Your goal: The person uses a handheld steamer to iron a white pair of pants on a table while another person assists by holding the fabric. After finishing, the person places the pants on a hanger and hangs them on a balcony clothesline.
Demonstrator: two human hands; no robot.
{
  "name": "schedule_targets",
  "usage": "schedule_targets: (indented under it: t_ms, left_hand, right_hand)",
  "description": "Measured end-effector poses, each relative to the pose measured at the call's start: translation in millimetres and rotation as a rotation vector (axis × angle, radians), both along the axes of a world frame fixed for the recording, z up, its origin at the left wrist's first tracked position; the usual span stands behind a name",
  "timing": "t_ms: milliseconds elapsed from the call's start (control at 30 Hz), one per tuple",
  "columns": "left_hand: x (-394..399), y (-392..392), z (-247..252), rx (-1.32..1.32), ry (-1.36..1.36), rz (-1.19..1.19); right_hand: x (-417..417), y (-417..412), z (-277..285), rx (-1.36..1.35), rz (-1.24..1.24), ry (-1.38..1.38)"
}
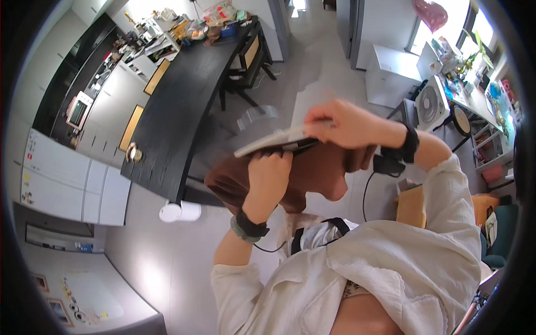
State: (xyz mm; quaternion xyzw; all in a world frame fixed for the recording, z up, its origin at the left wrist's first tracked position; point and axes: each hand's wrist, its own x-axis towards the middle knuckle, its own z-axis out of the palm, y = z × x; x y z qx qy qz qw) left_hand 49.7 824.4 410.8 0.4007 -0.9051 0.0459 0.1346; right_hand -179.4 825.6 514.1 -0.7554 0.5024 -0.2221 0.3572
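A brown cloth garment (318, 167) hangs in front of me, with a pale, stiff-looking band (268, 141) along its top edge. Whether that band is a waistband or a hanger is hard to tell. My left hand (270, 180) is curled over the top edge near its left end, the fingers tucked behind the band. At the right end, my right hand (341, 123) pinches the edge from above and is slightly blurred. The lower folds of the cloth drop below both hands. Beyond the band, a clear, ribbed item (257, 119) shows, blurred and partly hidden.
A long black table (176, 109) runs along the left, bearing a small cup (135, 154) and clutter at its far end. A white bin (180, 212) stands by its near end. On the right are a white fan (431, 104), a cluttered desk (469, 98) and a wooden box (410, 205).
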Motion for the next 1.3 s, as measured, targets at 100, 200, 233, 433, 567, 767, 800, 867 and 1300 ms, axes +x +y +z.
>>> schedule_targets:
  t_ms: [100, 200, 233, 433, 567, 767, 800, 867, 1300]
  left_hand:
    - [-21.5, -75.9, -9.0, -0.121, 0.253, -0.097]
    - [-26.6, -130.2, 13.6, -0.334, 0.596, -0.363]
    - [-23.5, -149.3, 14.9, -0.444, 0.667, -0.362]
    - [-76.7, -329.7, 4.9, -0.093, 0.545, -0.301]
    - [-147.5, -425.5, -2.6, 0.254, 0.611, -0.407]
    - [-262.1, -574.9, -4.4, 0.25, 0.809, -0.376]
    - [-282.1, -598.6, 3.8, 0.267, 0.818, -0.356]
    - [-322.1, -647.6, 20.8, 0.306, 0.807, -0.37]
    - [-452.0, -1033.2, -45.9, 0.628, 0.86, -0.119]
  right_hand:
    - [-21.5, -47.1, -18.7, -0.146, -0.017, 0.025]
    - [-68.2, -102.9, -19.0, -0.107, -0.324, -0.1]
    - [-77.1, -110.5, -20.6, -0.187, -0.48, -0.14]
    - [-127.2, -191.3, -38.6, -0.363, -0.463, 0.021]
    - [-195.5, -255.3, -56.2, -0.376, -0.534, 0.055]
    - [-371.7, -357.8, -84.2, -0.327, -0.479, 0.114]
    - [-396.7, -378.5, -74.8, -0.049, -0.508, 0.159]
    - [-440.8, -423.5, -88.4, -0.208, -0.63, 0.108]
    - [-656.3, -725.9, -47.2, -0.648, -0.936, 0.078]
